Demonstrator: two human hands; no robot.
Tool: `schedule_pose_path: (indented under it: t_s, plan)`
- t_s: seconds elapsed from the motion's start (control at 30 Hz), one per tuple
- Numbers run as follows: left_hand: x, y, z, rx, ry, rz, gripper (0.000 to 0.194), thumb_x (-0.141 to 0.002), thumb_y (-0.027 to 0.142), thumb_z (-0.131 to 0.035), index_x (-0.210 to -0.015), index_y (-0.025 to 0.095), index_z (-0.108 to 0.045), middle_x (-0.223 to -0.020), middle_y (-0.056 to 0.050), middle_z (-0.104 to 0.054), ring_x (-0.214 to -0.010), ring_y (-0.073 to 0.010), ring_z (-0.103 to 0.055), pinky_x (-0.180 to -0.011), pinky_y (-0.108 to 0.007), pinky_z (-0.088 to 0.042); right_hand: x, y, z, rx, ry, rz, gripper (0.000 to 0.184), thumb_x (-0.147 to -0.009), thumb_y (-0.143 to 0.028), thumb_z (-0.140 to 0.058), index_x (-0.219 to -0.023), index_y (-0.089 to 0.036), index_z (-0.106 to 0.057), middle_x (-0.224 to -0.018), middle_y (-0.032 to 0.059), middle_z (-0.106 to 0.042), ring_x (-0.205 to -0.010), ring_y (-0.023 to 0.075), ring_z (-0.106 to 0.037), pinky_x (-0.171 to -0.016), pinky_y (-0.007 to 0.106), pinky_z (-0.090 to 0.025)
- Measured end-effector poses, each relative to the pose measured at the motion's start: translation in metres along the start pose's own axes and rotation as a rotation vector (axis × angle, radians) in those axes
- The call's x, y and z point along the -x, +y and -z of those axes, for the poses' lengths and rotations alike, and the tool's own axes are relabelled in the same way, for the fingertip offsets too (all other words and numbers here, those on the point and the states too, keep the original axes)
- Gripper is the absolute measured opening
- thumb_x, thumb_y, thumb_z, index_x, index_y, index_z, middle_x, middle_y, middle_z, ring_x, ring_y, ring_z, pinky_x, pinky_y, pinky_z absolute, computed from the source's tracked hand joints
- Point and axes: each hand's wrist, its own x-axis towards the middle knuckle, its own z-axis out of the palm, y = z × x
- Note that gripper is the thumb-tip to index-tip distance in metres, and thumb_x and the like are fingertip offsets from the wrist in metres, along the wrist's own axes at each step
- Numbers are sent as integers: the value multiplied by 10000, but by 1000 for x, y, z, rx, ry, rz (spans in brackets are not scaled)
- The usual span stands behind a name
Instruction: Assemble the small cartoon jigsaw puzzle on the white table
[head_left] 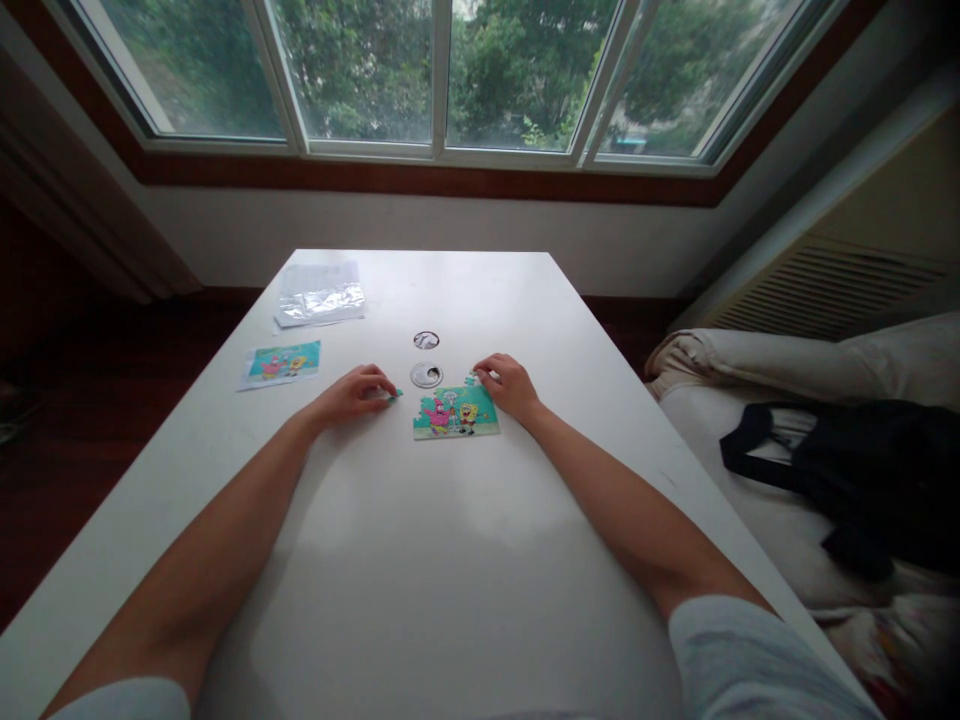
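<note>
A partly joined jigsaw puzzle (456,414) with cartoon figures on a teal ground lies flat on the white table (450,560). Left of it, my left hand (356,395) pinches a small teal puzzle piece (397,393) between thumb and fingertips, apart from the puzzle. At the upper right corner of the puzzle, my right hand (510,385) has thumb and fingers closed on another small teal piece (471,380). Whether that piece touches the puzzle's top edge is hard to tell. The puzzle's upper left edge is jagged.
Two round grey-and-white discs (426,375) lie just beyond the puzzle. A printed picture card (283,363) with the same cartoon is at the left, and a clear plastic bag on paper (321,295) lies behind it. Dark clothing (862,470) rests on the seat at right.
</note>
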Motion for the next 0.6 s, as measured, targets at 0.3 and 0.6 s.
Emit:
schedule_pose_path:
  t_s: [0.3, 0.6]
  plan:
    - [0, 10, -8, -79, 23, -84, 279, -926, 423, -639, -1117, 274, -778, -1081, -80, -619, -982, -208, -576, -886, -325, -485, 1, -4, 0, 14, -27, 37, 145, -948, -230, -577, -947, -223, -722, -955, 64, -700, -962, 232, -607, -882, 365, -477]
    - [-1, 4, -12, -101, 51, -100, 233, -912, 381, -644, -1065, 247, -758, -1090, -68, -613, -975, -202, -565, -897, -332, -476, -4, 19, 1, 16, 6, -71, 283, -880, -64, -489, -954, -200, -727, -951, 64, -718, -953, 226, -608, -905, 364, -464]
